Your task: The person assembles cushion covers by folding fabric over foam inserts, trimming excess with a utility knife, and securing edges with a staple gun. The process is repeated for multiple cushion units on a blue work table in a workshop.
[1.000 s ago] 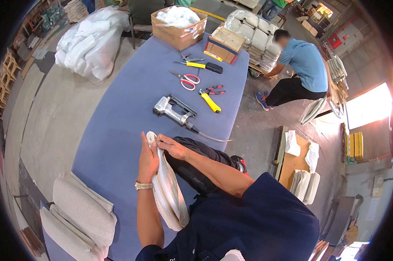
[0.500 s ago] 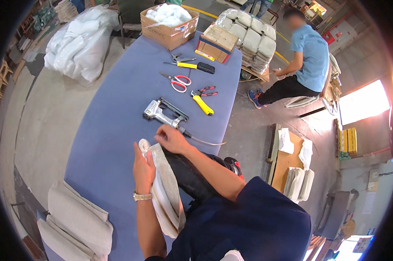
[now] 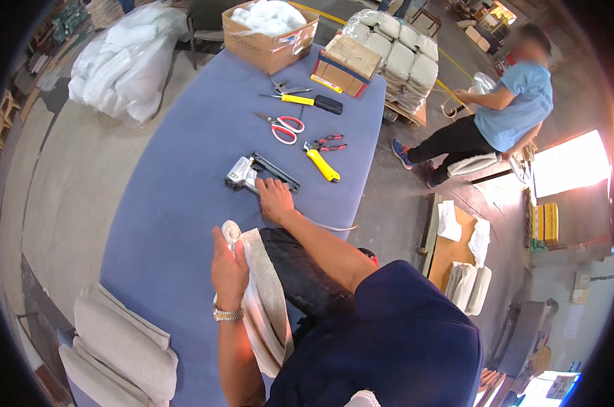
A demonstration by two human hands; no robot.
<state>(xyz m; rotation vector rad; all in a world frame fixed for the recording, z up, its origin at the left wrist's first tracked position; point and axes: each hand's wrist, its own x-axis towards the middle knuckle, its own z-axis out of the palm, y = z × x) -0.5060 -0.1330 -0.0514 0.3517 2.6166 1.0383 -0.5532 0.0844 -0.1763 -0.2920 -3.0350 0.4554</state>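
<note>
My left hand, with a metal-band watch at the wrist, grips the upper end of a long beige fabric-covered pad. The pad leans along my thigh, its fabric edges folded and a paler inside showing between them. Just beyond it, my right hand closes over the handle of a silver and black staple gun, which lies on the blue-grey table. A pale hose runs from the gun towards the table's right edge.
Beyond the gun lie yellow-handled cutters, red-handled scissors, a yellow-and-black screwdriver and pliers. Cartons stand at the far end. Folded beige fabric pieces lie near left. A co-worker stands at right.
My right hand has moved from beside the pad's top to the staple gun's handle. My left hand keeps its hold on the pad. The co-worker has risen from sitting and turned.
</note>
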